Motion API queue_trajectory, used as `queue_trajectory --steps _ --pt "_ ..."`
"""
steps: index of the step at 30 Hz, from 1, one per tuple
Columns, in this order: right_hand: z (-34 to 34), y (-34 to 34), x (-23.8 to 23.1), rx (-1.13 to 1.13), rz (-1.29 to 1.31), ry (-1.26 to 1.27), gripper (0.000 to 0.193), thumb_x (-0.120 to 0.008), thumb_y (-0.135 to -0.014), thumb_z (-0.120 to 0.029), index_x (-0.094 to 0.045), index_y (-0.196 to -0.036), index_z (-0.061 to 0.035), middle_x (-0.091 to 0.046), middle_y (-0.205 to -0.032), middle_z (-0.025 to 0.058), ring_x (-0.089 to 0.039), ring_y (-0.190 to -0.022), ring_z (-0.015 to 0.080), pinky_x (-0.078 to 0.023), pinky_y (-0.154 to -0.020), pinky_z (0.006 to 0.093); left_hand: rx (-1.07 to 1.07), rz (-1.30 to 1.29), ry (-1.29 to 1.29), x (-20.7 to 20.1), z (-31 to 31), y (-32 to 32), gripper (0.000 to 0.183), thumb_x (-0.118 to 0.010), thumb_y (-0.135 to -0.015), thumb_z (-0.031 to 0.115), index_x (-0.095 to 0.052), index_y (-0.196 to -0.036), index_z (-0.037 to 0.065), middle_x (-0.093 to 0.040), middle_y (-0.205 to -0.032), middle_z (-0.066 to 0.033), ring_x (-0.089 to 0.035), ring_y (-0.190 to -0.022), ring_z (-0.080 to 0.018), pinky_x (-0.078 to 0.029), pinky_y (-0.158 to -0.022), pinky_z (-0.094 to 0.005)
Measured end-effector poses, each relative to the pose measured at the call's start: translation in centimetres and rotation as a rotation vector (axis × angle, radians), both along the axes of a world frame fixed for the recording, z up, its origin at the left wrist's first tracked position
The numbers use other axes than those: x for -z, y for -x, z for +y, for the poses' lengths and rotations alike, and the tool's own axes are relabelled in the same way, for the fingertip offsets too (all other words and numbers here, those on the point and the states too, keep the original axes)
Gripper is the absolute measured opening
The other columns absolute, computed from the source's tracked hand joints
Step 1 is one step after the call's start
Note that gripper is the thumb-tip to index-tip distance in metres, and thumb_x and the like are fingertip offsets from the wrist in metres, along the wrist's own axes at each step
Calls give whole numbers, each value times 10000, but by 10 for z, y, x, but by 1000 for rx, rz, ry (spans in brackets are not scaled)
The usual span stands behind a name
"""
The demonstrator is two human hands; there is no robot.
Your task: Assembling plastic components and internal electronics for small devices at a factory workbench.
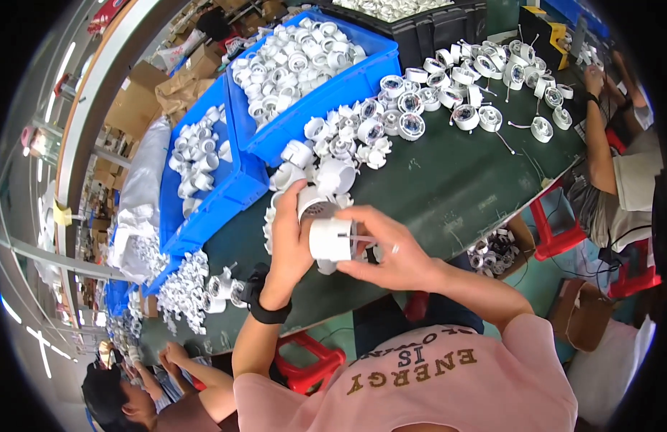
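In front of my chest, above the green table, my right hand (391,248) grips a white cylindrical housing (330,240) between thumb and fingers. A thin pale strip or wire shows at its right end. My left hand (289,234), wearing a black wristband, is curved around the left side of that housing. Right behind the housing sits a white round part with a perforated face (319,207), against my left fingers; whether it is joined to the housing I cannot tell. Loose white cups (335,175) lie just beyond my hands.
Blue bins (250,151) of white parts stand on the left, with a black bin (427,29) behind. Round white units with wires (489,117) cover the table's far right. Small white pieces (182,288) are heaped at left. Co-workers sit at both sides; red stools (310,360) stand below.
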State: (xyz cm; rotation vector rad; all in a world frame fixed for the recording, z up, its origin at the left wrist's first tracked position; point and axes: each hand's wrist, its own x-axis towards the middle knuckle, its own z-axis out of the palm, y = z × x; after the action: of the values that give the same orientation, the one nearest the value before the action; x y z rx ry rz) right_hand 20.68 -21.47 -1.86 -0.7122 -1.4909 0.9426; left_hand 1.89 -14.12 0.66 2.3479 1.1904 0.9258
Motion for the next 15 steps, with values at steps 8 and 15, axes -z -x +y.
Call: queue_trajectory --steps 8,15 --pt "-14 -22 -16 -44 -203 -51 605 -770 -715 -40 -518 -1265 -23 -508 -1187 132 -563 -1002 233 -527 -786 328 45 -1022 835 -14 -77 -11 490 -488 -931 374 -470 -1242 -5 -557 -1154 -83 -566 -1060 -168 -453 -902 -289" --pt "-47 -17 -11 -146 -159 43 689 -790 -745 -144 -455 -1319 39 -497 -1188 168 -561 -984 228 -546 -736 307 -106 -832 263 12 -118 -29 342 -431 -975 288 -546 -1095 -11 -584 -1050 -96 -540 -942 -144 -419 -857 -289"
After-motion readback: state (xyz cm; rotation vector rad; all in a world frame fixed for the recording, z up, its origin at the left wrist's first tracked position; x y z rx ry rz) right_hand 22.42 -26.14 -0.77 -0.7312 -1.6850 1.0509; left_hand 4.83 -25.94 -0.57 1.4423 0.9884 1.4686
